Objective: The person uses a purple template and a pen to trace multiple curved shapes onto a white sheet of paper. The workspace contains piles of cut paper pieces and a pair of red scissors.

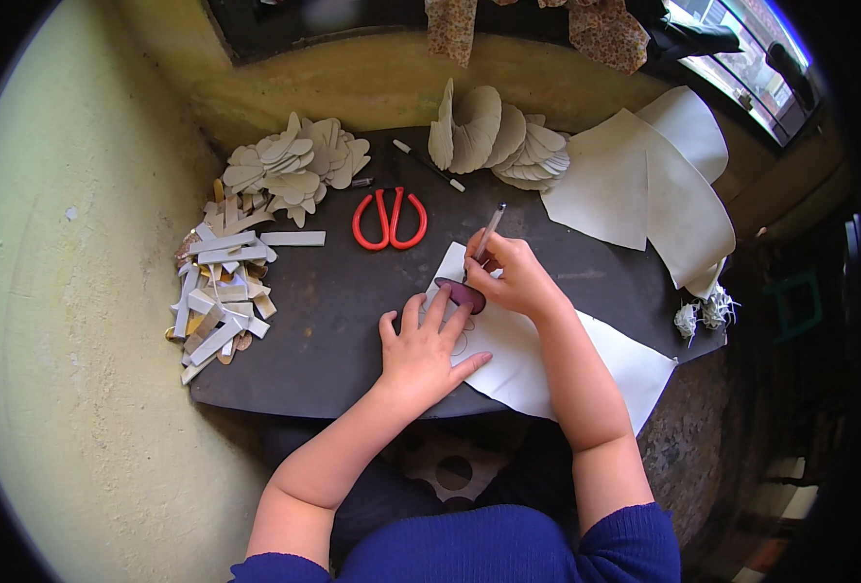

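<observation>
My left hand [421,352] lies with its fingers spread over a white sheet [601,361]. Its fingertips press on a dark purple oval template [465,297] that rests flat on the sheet. Faint curved outlines show on the sheet just below the template, partly covered by my left fingers. My right hand [516,276] is closed round a slim pen [491,227], held tilted, with its tip down near the template's upper edge. My right fingers hide the exact point of contact.
Red-handled scissors [390,222] lie on the dark table [333,330]. Beyond them is a white marker [429,165]. Cut oval pieces [290,165], stacked larger pieces [489,136], scrap strips [222,291] and big pale sheets [635,180] line the edges. A wall [90,291] borders the left.
</observation>
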`<action>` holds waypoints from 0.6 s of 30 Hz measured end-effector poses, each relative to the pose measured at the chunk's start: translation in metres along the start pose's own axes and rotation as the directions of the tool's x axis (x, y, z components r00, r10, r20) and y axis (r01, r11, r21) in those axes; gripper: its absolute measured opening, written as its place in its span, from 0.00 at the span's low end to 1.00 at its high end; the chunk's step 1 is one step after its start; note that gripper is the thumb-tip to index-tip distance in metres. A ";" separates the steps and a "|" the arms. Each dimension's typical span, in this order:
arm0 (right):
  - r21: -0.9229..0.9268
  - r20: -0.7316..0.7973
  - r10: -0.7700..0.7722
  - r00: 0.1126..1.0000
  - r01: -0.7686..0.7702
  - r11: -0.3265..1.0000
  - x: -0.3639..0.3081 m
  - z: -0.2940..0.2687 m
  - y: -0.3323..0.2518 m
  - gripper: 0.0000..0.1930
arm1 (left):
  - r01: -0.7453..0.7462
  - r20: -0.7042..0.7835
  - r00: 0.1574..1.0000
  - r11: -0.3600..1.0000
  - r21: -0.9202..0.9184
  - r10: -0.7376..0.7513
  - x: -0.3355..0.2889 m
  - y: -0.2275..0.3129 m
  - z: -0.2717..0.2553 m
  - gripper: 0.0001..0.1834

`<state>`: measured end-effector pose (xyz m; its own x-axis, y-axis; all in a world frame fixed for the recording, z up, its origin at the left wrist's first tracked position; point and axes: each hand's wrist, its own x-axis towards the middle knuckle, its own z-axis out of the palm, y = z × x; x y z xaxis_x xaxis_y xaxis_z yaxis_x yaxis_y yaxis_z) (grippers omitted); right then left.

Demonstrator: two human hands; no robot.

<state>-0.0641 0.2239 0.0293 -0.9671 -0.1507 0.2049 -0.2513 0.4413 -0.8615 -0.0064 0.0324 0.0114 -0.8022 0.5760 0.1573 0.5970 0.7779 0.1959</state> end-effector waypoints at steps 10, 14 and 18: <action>0.008 0.001 -0.011 1.000 0.011 1.000 -0.001 -0.001 -0.001 0.06 | 0.006 0.020 1.000 1.000 -0.002 -0.006 0.001 0.001 -0.002 0.39; -0.023 0.005 -0.016 1.000 0.016 1.000 -0.002 -0.003 0.000 0.06 | 0.007 0.018 1.000 1.000 0.000 -0.007 0.000 0.000 -0.001 0.39; 0.033 -0.013 -0.029 0.999 0.029 0.999 -0.002 -0.001 0.000 0.06 | 0.005 0.020 1.000 1.000 -0.002 -0.005 0.001 0.001 -0.001 0.39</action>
<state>-0.0624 0.2249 0.0298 -0.9598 -0.1518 0.2359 -0.2782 0.4076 -0.8698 -0.0065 0.0331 0.0131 -0.8050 0.5772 0.1372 0.5932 0.7801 0.1990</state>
